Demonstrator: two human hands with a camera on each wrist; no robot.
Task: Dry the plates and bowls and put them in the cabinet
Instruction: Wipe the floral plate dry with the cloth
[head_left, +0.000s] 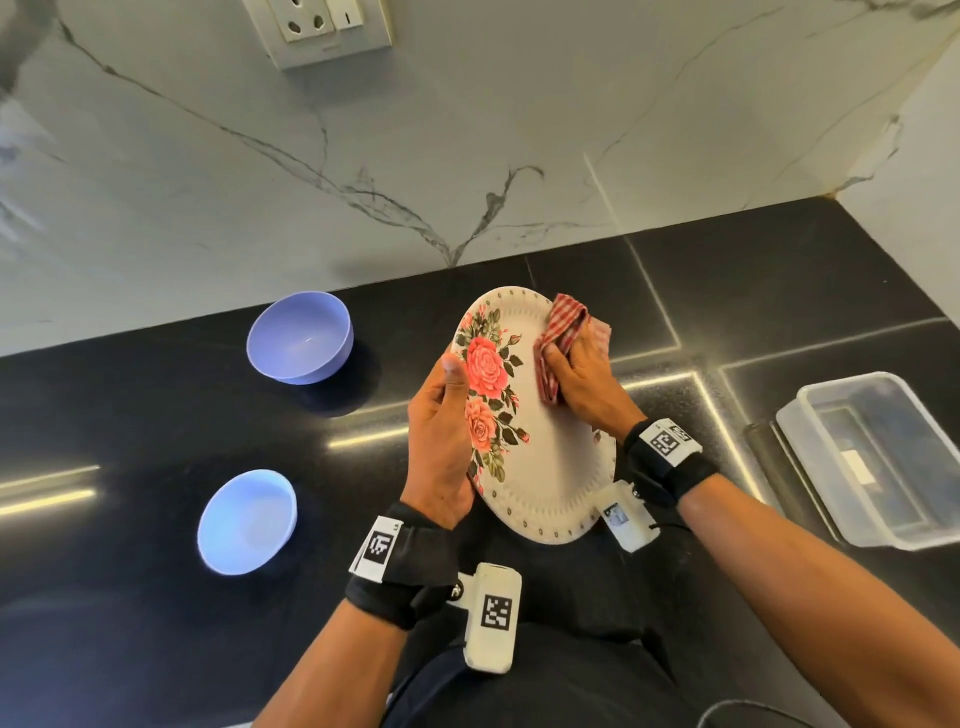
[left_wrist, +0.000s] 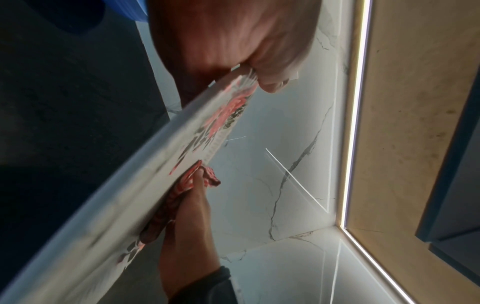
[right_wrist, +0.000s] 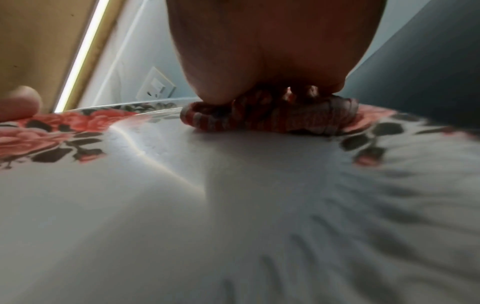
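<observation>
A clear plastic container (head_left: 878, 457) sits on the black counter (head_left: 156, 415) at the right; a white wall socket (head_left: 319, 28) is mounted on the marble wall (head_left: 467, 156) above

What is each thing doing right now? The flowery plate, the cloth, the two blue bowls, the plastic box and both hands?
Plate: held tilted above the counter, being wiped.
Cloth: bunched up, pressed on the plate.
Far bowl: upright on the counter, untouched.
Near bowl: upright on the counter, untouched.
Plastic box: open side up, on the counter.
Left hand: grips the plate's rim.
Right hand: holds the cloth.
</observation>
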